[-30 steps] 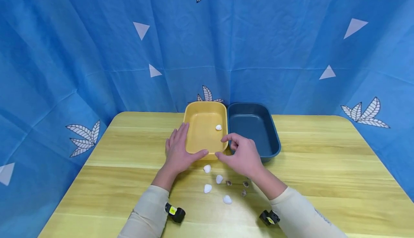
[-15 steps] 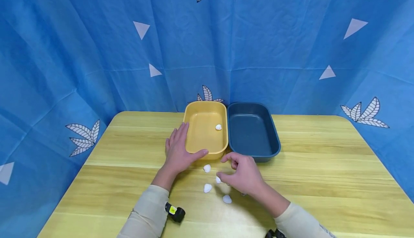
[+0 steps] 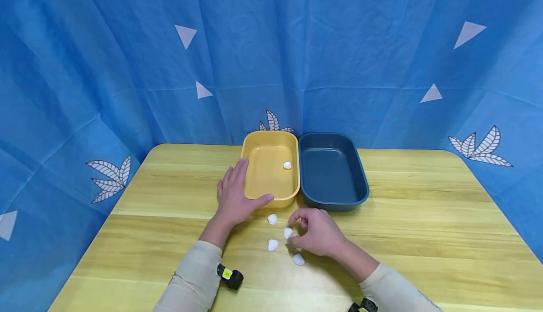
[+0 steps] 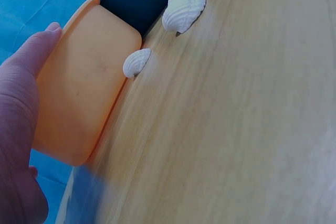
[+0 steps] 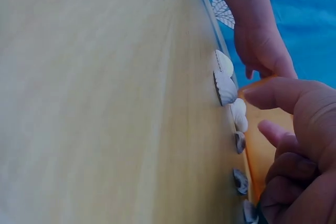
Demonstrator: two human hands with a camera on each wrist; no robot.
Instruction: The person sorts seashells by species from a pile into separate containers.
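Observation:
My left hand (image 3: 235, 203) rests spread against the yellow bin (image 3: 267, 173), its fingers along the left side and its thumb at the near rim. In front of the bin, my right hand (image 3: 320, 233) reaches low over the table, thumb and forefinger apart on either side of a white seashell (image 3: 288, 232). The right wrist view shows the thumb (image 5: 262, 95) right by the white shells, with a gap to the forefinger. More white shells lie around, one nearest the bin (image 3: 272, 219). Another shell (image 3: 287, 165) sits inside the yellow bin.
A dark blue bin (image 3: 333, 173) stands against the yellow bin's right side. Small brown shells, one of them (image 5: 240, 181) in the right wrist view, lie under the right hand, hidden from above. A blue patterned curtain (image 3: 360, 57) hangs behind the wooden table (image 3: 424, 227).
My right hand has come from between the bins' near edges down toward me, to the white shell, and now covers the brown shells. The left hand stays on the yellow bin.

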